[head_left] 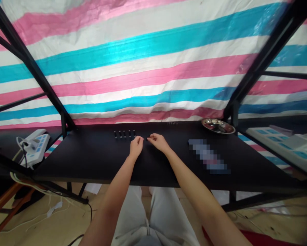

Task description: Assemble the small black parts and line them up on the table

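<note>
My left hand (136,147) is over the black tabletop (92,157), its fingers pinched together; what they hold, if anything, is too small to make out. Just to its right, my right hand (157,142) is also closed in a pinch, with a small dark piece (147,138) at its fingertips. The two hands face each other with a narrow gap between them. Beside the left hand, several small black cylinders with pale ends (124,134) stand in a row. Farther back lies a line of tiny silvery pieces (172,123).
A divided round metal plate (218,131) sits at the back right. Nearer is a blurred-out flat object (208,157). At the left is a white power strip (38,152) with plugs and cables. Black metal frame posts (49,90) flank the table, and a striped tarp (148,61) hangs behind.
</note>
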Action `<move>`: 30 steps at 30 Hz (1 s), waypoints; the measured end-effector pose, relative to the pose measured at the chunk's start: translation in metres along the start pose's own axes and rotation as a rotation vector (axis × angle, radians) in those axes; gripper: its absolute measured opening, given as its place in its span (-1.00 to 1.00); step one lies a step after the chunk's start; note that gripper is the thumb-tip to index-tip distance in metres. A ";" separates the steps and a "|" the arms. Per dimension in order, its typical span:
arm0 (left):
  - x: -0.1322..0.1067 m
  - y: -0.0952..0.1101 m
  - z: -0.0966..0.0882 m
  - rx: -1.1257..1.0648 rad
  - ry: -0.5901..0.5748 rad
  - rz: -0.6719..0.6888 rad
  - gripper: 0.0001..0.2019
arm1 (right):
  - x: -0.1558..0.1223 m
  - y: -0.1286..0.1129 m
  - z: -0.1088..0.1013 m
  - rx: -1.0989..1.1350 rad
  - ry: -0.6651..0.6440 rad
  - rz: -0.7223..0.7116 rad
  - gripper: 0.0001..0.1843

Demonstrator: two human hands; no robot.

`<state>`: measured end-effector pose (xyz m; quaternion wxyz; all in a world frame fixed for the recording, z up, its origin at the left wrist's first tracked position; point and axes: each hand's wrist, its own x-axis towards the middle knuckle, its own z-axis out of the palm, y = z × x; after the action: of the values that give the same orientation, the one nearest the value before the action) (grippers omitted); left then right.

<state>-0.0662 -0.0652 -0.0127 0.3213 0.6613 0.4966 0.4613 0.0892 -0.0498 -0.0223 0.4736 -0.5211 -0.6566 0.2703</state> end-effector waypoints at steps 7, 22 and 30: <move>-0.006 0.007 0.000 0.282 -0.100 0.188 -0.72 | 0.055 0.020 -0.035 -0.160 0.091 0.156 -0.84; -0.010 0.021 0.005 0.501 -0.301 0.349 -0.74 | 0.097 0.052 -0.031 -0.535 0.103 0.177 -0.85; -0.011 0.026 0.005 0.490 -0.357 0.341 -0.76 | 0.110 0.062 -0.030 -0.605 0.067 0.203 -0.86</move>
<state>-0.0536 -0.0831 0.0050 0.1530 0.8626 0.4109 0.2524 0.1422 0.0685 -0.0253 0.2891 -0.7099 -0.6357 0.0912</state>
